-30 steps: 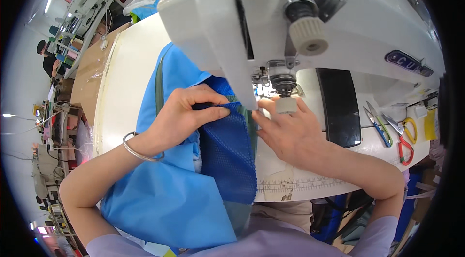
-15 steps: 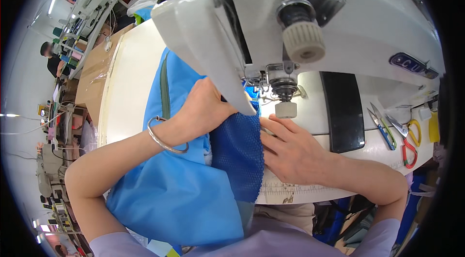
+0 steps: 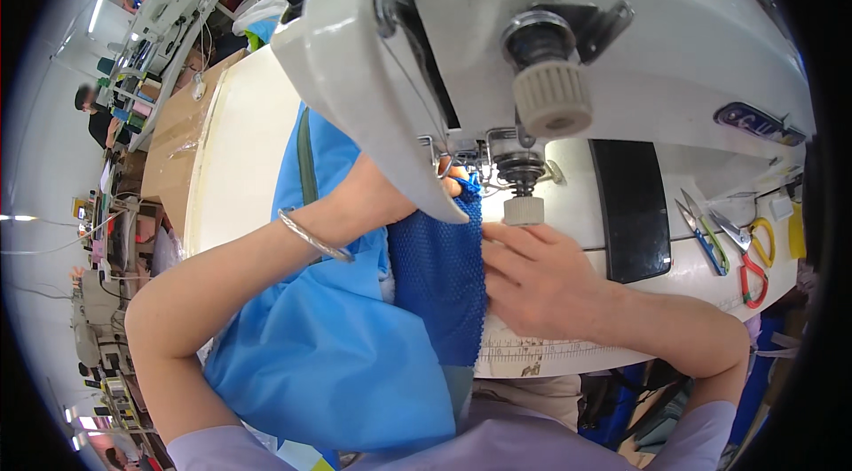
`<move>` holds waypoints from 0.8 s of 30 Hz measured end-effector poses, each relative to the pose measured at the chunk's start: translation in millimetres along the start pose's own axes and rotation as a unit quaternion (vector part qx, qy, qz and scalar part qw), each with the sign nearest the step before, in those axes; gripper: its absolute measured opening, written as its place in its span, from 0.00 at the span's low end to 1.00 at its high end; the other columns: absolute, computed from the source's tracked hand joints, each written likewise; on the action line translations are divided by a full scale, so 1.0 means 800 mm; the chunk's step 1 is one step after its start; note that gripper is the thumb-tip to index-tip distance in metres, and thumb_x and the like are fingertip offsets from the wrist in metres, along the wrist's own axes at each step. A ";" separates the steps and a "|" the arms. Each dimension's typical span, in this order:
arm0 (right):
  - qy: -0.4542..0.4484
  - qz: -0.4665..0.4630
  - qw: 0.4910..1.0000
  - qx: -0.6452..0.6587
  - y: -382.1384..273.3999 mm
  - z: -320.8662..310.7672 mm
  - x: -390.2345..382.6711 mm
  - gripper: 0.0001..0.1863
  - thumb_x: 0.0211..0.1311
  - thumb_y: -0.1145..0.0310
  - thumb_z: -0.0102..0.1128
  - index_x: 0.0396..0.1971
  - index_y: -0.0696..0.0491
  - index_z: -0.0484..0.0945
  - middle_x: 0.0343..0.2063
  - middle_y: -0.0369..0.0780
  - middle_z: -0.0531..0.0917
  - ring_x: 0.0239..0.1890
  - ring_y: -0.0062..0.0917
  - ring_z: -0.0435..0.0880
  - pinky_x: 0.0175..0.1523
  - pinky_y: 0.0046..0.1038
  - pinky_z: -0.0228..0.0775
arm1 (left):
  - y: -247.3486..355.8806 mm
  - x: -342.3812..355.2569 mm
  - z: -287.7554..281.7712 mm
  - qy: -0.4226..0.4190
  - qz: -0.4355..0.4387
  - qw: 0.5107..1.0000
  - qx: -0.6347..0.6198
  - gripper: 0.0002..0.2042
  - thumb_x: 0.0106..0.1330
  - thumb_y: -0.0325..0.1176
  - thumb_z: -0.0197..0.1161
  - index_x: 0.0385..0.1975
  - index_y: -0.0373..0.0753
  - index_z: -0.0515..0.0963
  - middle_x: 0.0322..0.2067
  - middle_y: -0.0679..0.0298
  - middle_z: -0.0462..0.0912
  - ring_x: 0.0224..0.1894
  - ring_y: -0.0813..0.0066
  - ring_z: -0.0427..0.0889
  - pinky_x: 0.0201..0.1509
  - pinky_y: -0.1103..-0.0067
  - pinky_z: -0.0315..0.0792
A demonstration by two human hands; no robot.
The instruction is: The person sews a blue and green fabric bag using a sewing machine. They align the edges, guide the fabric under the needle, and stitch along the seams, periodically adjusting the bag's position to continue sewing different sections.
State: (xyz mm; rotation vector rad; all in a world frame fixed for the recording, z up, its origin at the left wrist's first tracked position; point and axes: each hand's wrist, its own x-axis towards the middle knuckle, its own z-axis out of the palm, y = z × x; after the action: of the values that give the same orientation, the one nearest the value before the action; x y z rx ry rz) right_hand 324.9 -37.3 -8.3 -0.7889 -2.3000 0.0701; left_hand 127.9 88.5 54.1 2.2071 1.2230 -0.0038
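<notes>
Blue mesh fabric (image 3: 435,284), joined to a smooth light-blue fabric piece (image 3: 337,364), runs under the head of a white sewing machine (image 3: 373,89). My left hand (image 3: 377,196), with a silver bangle at the wrist, is closed on the mesh close to the needle area. The machine's pointed cover hides part of that hand; its fingertips show beyond it. My right hand (image 3: 546,284) lies flat at the mesh's right edge, fingers stretched out and tips partly behind a ribbed knob (image 3: 524,211). A dark green zipper strip (image 3: 307,156) crosses the light-blue piece.
Right of the machine's needle lies a black phone-like slab (image 3: 632,209). Beyond it are thread snips (image 3: 706,236) and scissors with red and yellow handles (image 3: 745,249). A printed ruler (image 3: 550,351) runs along the near table edge. Cardboard (image 3: 169,169) stands left; a person (image 3: 98,120) is far off.
My left hand has moved slightly forward and right, its fingertips now showing beyond the machine's cover. The fabric has shifted a little. My right hand has stayed nearly in place.
</notes>
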 end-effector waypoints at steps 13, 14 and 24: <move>-0.002 0.125 0.989 -0.080 0.013 0.007 0.011 0.17 0.52 0.75 0.63 0.45 0.61 0.79 0.20 0.36 0.73 0.20 0.26 0.76 0.25 0.30 0.66 | -0.002 0.004 0.011 0.066 0.053 0.989 -0.119 0.11 0.56 0.34 0.74 0.34 0.35 0.85 0.29 0.60 0.88 0.32 0.72 0.85 0.37 0.73 0.77; -0.022 0.128 0.987 -0.095 0.014 0.006 0.012 0.21 0.52 0.75 0.63 0.48 0.62 0.78 0.19 0.37 0.74 0.19 0.27 0.76 0.24 0.31 0.66 | 0.000 0.005 0.013 0.071 0.036 0.989 -0.121 0.09 0.53 0.31 0.73 0.31 0.36 0.85 0.28 0.61 0.87 0.32 0.71 0.86 0.37 0.73 0.78; -0.071 0.165 0.973 -0.146 0.012 0.007 0.028 0.25 0.57 0.74 0.61 0.56 0.65 0.76 0.17 0.41 0.77 0.18 0.31 0.81 0.22 0.33 0.71 | -0.023 -0.034 0.036 0.238 0.281 0.908 0.197 0.09 0.55 0.28 0.69 0.36 0.39 0.84 0.43 0.65 0.85 0.43 0.66 0.82 0.45 0.70 0.78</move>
State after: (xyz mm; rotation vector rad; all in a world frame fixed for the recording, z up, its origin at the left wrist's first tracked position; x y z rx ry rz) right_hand 313.0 -16.2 -1.6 -1.3549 -2.3185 -0.0666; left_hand 106.0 60.0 29.2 2.9711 0.8068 0.6005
